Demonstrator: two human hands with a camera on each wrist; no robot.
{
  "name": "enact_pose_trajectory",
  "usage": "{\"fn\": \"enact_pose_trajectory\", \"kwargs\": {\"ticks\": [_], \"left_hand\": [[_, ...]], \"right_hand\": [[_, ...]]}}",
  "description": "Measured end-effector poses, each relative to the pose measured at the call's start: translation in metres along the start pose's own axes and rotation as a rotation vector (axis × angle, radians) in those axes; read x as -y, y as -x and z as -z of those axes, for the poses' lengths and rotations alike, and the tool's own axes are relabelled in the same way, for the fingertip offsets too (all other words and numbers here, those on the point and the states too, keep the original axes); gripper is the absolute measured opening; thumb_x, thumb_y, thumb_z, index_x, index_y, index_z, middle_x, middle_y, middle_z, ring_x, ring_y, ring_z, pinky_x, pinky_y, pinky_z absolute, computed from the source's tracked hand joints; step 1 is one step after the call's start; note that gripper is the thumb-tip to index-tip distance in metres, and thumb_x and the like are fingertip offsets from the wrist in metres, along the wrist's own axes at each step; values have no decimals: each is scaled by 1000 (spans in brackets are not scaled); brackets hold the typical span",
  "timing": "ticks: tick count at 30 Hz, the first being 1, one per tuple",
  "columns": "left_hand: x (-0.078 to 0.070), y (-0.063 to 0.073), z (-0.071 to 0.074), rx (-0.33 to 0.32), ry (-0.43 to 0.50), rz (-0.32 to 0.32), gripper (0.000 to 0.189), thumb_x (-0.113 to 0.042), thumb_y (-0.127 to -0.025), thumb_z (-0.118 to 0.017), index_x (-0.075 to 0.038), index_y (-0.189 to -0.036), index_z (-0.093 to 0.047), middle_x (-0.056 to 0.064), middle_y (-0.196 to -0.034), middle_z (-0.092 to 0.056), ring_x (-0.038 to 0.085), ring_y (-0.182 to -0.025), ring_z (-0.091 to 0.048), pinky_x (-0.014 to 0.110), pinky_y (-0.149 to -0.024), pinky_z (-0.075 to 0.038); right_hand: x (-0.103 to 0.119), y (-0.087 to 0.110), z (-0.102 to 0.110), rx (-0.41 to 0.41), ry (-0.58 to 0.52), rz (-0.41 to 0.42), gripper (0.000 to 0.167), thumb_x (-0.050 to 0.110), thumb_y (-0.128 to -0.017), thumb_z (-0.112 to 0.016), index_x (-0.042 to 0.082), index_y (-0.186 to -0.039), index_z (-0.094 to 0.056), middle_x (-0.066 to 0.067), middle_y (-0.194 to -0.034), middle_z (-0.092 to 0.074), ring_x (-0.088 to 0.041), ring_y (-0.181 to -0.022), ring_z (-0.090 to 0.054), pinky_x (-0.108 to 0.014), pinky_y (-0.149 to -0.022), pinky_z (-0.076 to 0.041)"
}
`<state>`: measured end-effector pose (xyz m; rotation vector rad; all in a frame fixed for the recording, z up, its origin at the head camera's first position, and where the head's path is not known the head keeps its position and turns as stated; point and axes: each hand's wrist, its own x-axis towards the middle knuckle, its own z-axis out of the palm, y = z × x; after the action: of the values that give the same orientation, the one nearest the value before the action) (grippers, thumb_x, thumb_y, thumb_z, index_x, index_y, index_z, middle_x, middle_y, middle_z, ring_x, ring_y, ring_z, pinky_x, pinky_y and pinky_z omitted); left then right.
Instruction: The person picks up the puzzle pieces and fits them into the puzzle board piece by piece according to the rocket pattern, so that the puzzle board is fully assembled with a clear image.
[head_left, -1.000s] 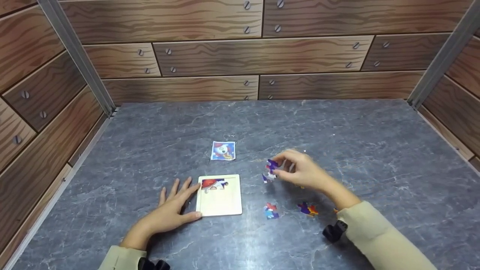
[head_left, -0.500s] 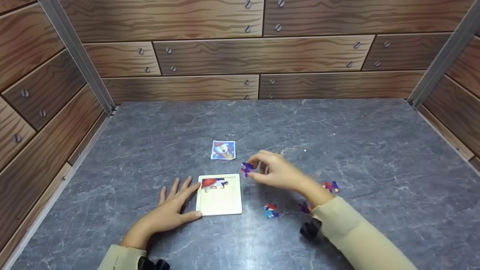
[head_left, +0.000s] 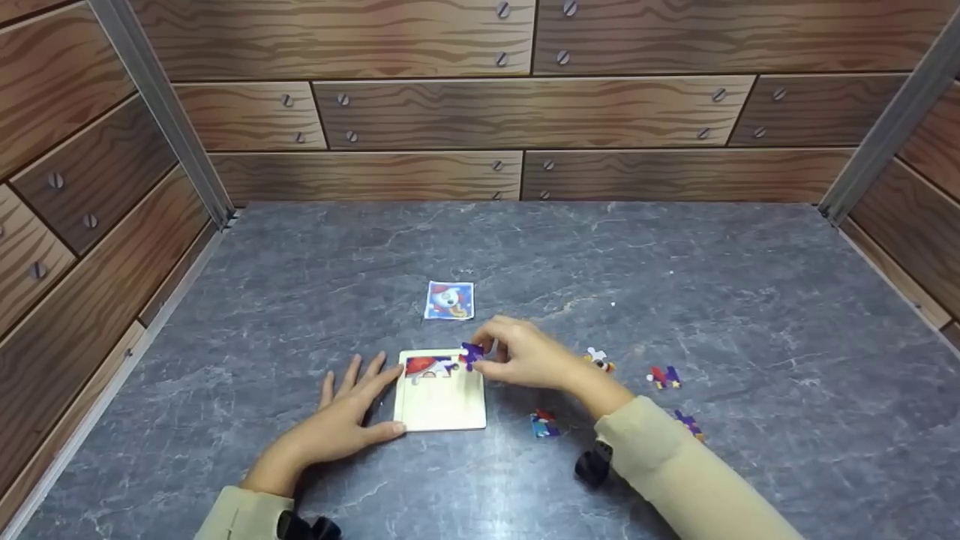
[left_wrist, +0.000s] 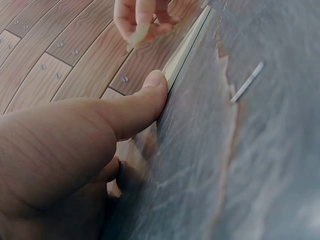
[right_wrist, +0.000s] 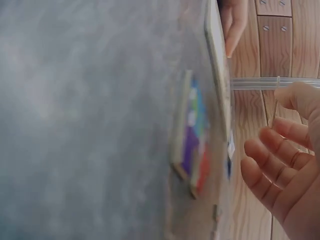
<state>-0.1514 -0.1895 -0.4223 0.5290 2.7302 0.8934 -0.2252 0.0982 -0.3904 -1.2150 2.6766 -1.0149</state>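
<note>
A pale wooden puzzle board [head_left: 439, 405] lies on the table, with red, white and purple picture pieces set in its upper left part. My left hand [head_left: 337, 420] is spread at the board's left side. Its thumb and index fingertip touch the edge; in the left wrist view the thumb [left_wrist: 135, 107] presses against the board's rim [left_wrist: 187, 52]. Between thumb and finger, my right hand [head_left: 532, 360] pinches a purple jigsaw piece [head_left: 472, 355] over the upper right corner of the board. Seen from the right wrist, that piece is edge-on and thin.
A small picture card [head_left: 449, 300] lies behind the board. To the right are several loose pieces: a blue and red one [head_left: 544, 424], a white and yellow one [head_left: 599, 360], a red and purple one [head_left: 664, 376], and a purple one [head_left: 688, 424] partly behind the right sleeve.
My right hand has carried the purple jigsaw piece leftward from the loose pieces to the board's upper right corner. The left hand stays in place at the board.
</note>
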Motion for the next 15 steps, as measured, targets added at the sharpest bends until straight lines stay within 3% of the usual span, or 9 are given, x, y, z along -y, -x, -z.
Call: {"fn": "enact_pose_trajectory", "kwargs": {"ticks": [15], "left_hand": [[-1, 0, 1, 16, 20, 13, 80, -54, -83, -61, -23, -148, -26, 11, -155, -6, 35, -139, 12, 59, -101, 19]], "right_hand": [[4, -9, -10, 111, 181, -84, 28, 27, -82, -68, 8, -103, -65, 2, -90, -54, -12, -77, -53, -28, -69, -46]]}}
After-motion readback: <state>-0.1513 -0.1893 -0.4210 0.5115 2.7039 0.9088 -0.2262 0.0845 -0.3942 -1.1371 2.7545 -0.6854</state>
